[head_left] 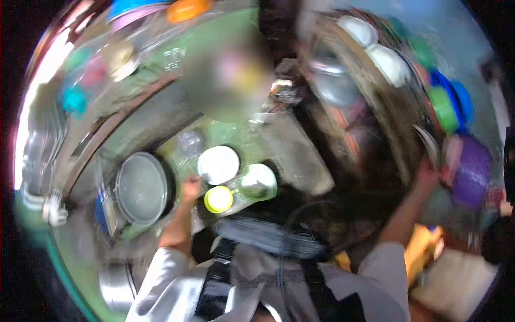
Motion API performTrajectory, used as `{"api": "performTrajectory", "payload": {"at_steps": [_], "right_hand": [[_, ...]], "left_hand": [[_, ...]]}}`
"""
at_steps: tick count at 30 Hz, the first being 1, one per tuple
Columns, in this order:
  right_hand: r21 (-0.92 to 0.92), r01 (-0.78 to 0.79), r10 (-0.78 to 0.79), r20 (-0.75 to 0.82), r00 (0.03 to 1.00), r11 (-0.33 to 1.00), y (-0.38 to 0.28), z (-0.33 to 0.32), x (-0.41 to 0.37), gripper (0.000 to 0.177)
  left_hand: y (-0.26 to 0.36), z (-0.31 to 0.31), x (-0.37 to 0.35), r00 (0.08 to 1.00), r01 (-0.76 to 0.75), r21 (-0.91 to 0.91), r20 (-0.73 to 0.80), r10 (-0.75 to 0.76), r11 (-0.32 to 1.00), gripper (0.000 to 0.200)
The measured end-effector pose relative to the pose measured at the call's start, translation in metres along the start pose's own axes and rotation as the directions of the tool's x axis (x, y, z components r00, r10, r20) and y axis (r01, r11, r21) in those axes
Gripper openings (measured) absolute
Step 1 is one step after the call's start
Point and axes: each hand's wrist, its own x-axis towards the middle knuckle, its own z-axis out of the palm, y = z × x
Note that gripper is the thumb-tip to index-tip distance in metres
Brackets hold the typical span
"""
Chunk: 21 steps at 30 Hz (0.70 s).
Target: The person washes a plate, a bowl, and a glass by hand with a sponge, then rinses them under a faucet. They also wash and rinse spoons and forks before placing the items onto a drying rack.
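My left hand (191,188) is beside a round white lid or bowl (218,165), near its lower left edge; its fingers are blurred. A yellow-rimmed round container (219,199) and a pale green jar (258,182) stand just right of it. Further left is a large grey basin (141,188). On the right side, my right hand (429,173) reaches toward a purple container (472,170), with a thin curved metal rim (427,144) just above the fingers. Motion blur hides what that hand grips.
A wooden ledge (375,99) holds white bowls (389,64) at the upper right. Near them are a green bowl (443,109) and metal pots (335,86). A grey stone slab (295,153) lies in the middle. A metal pot (116,287) stands at the lower left.
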Motion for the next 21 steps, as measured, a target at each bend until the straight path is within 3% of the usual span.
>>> {"api": "performTrajectory", "payload": {"at_steps": [2, 3, 4, 5, 6, 8, 10, 12, 13, 15, 17, 18, 20, 21], "right_hand": [[-0.044, -0.001, 0.000, -0.010, 1.000, 0.999, 0.000, 0.011, -0.011, 0.045], [-0.093, 0.014, -0.019, -0.051, 0.999, 0.996, 0.005, 0.020, -0.021, 0.045], [-0.142, 0.024, -0.037, -0.091, 0.995, 0.990, 0.008, 0.030, -0.031, 0.046], [0.042, -0.229, 0.218, 0.187, 0.958, 0.972, 0.012, 0.022, -0.050, 0.044], [-0.103, -0.188, 0.195, 0.062, 0.979, 0.977, 0.029, 0.034, -0.079, 0.046], [-0.412, -0.398, 0.412, -0.059, 0.909, 0.819, 0.050, 0.013, -0.111, 0.045], [-0.607, -0.580, 0.430, -0.392, 0.813, 0.543, 0.070, 0.023, -0.171, 0.041], [-0.660, -0.633, 0.419, -0.482, 0.770, 0.404, 0.084, 0.007, -0.228, 0.042], [-0.625, -0.678, 0.430, -0.527, 0.733, 0.388, 0.088, -0.011, -0.253, 0.042], [-0.591, -0.711, 0.437, -0.563, 0.702, 0.381, 0.094, -0.043, -0.283, 0.043], [-0.342, -0.826, 0.502, -0.668, 0.549, 0.448, 0.098, -0.063, -0.312, 0.034], [-0.341, -0.828, 0.507, -0.667, 0.546, 0.444, 0.102, -0.068, -0.329, 0.034], [-0.482, -0.679, 0.395, -0.566, 0.724, 0.554, 0.112, -0.073, -0.354, 0.026], [-0.455, -0.715, 0.433, -0.579, 0.691, 0.531, 0.112, -0.080, -0.355, 0.022]], "left_hand": [[-0.002, 0.035, 0.007, 0.988, -0.100, 0.497, -0.053, 0.145, 0.862, 0.021], [-0.002, 0.055, 0.008, 0.973, -0.100, 0.700, -0.080, 0.216, 0.707, 0.026], [-0.006, 0.029, 0.036, 0.969, -0.125, 0.811, -0.023, 0.245, 0.571, 0.030], [-0.009, 0.006, 0.060, 0.961, -0.150, 0.896, 0.034, 0.273, 0.417, 0.034], [-0.010, 0.015, 0.051, 0.765, -0.235, 0.919, 0.375, 0.524, -0.316, 0.038], [-0.022, 0.000, 0.079, 0.935, 0.094, 0.995, -0.073, 0.348, -0.043, 0.043], [-0.006, 0.046, 0.045, 0.965, 0.099, 0.989, -0.123, 0.230, 0.113, 0.043], [0.002, 0.071, 0.036, 0.966, -0.197, 0.964, 0.160, 0.202, 0.176, 0.040], [0.012, 0.106, 0.021, 0.983, -0.008, 0.983, -0.026, 0.183, 0.183, 0.038], [0.024, 0.136, 0.012, 0.992, 0.077, 0.973, -0.098, 0.086, 0.217, 0.033], [0.037, 0.155, 0.003, 0.991, 0.133, 0.953, -0.130, -0.026, 0.272, 0.030], [0.044, 0.164, -0.002, 0.987, 0.157, 0.940, -0.143, -0.068, 0.302, 0.028], [0.061, 0.177, -0.015, 0.984, 0.181, 0.893, -0.165, -0.073, 0.413, 0.028], [0.069, 0.173, -0.022, 0.984, 0.150, 0.856, -0.178, 0.010, 0.495, 0.030]]}}
